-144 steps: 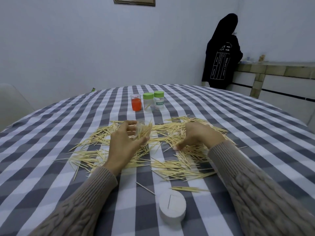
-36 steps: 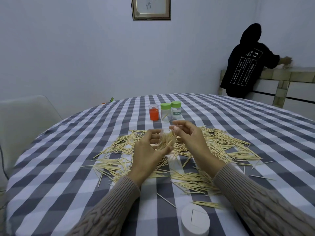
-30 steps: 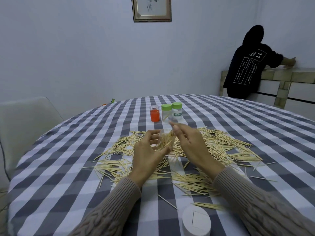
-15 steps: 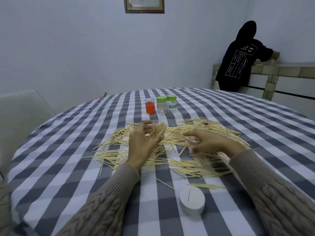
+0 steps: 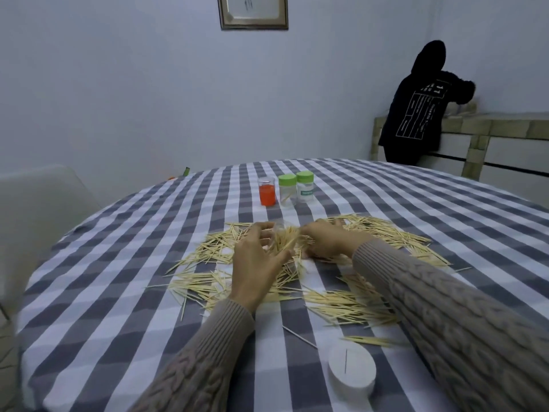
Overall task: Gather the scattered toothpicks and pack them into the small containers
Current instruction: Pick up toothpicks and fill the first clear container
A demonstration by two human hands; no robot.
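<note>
The left hand [image 5: 255, 263] curls around a small clear container [image 5: 277, 233] bristling with a bundle of toothpicks, held just above the checked table [image 5: 118, 278]. The right hand [image 5: 326, 242] pinches toothpicks at the container's right side (its fingertips are partly hidden). Scattered toothpicks [image 5: 350, 304] lie around both hands. Three more containers [image 5: 287, 190] stand farther off; a white lid [image 5: 352, 368] lies nearest.

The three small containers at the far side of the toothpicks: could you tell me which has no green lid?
The leftmost container, holding something orange; both others have green lids.
</note>
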